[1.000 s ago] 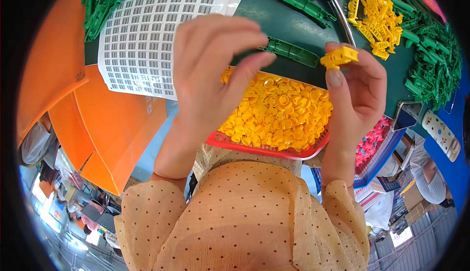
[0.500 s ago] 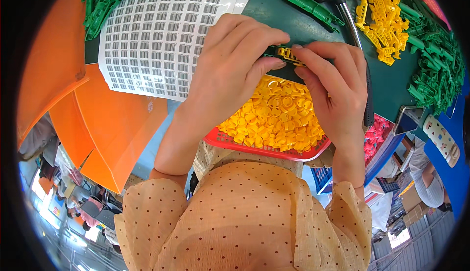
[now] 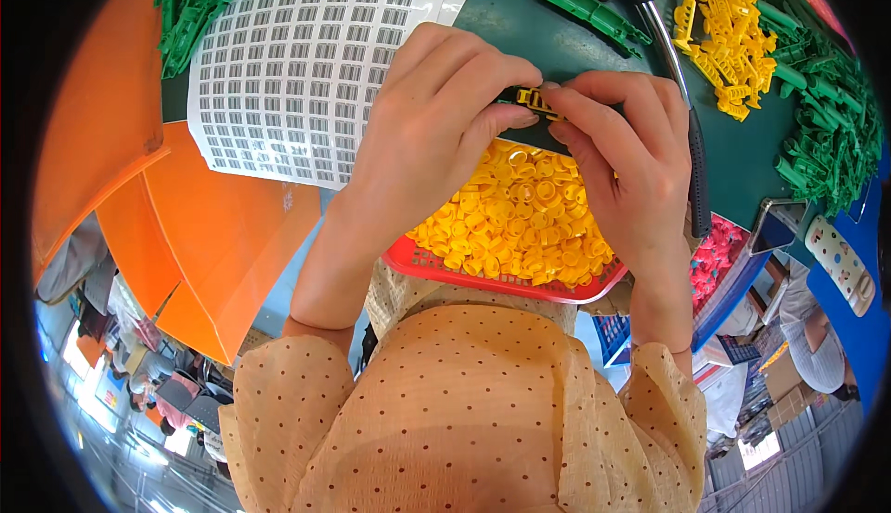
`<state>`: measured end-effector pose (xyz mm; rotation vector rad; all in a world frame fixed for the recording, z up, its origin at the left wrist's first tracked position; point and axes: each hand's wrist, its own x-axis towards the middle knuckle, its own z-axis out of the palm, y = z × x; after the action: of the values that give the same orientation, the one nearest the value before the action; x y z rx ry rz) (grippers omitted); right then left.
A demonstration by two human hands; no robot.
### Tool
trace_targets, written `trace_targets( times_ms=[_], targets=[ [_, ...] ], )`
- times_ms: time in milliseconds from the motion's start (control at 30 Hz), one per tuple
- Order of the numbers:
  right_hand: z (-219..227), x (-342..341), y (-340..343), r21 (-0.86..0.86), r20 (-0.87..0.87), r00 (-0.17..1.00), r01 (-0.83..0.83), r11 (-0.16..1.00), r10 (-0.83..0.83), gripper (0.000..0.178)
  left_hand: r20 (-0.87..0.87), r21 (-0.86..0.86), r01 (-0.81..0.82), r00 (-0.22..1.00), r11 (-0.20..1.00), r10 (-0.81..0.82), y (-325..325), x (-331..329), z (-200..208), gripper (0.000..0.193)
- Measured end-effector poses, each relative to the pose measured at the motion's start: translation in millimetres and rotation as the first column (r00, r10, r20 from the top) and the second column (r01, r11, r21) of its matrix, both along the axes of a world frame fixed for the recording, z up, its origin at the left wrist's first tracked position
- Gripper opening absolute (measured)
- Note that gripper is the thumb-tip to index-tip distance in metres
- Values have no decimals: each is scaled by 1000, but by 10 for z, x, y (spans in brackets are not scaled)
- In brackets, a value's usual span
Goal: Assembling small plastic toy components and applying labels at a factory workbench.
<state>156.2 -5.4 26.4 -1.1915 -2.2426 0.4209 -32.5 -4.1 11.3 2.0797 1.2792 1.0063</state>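
Between my two hands is a small yellow slotted plastic piece (image 3: 533, 98), set against a darker part that my fingers mostly hide. The thumb and index finger of my left hand (image 3: 436, 109) pinch its left end. My right hand (image 3: 631, 147) grips the right end with its fingertips. Just below them, a red basket (image 3: 501, 285) is heaped with small round yellow plastic caps (image 3: 520, 211). Beyond my hands, one long green plastic strip (image 3: 591, 14) lies on the dark green tabletop (image 3: 501, 12).
A hammer (image 3: 661, 35) lies right of my right hand. Further right are piles of yellow slotted pieces (image 3: 724, 44) and green parts (image 3: 826, 137). A printed label sheet (image 3: 297, 77) covers the left side, near orange panels (image 3: 213, 253) and more green parts (image 3: 200, 12).
Both hands have shifted slightly left together with the yellow piece. The grip of each looks nearly the same.
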Motion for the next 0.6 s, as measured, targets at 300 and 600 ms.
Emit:
trace_targets(
  times_ms=[300, 600],
  targets=[
    [105, -23, 10, -156, -14, 998, 63, 986, -66, 25, -13, 78, 30, 999, 997, -29, 7, -16, -73, 24],
    [130, 20, 40, -231, -27, 997, 68, 970, -76, 23, 25, 25, -14, 1000, 1000, 14, 5, -15, -59, 27]
  ],
)
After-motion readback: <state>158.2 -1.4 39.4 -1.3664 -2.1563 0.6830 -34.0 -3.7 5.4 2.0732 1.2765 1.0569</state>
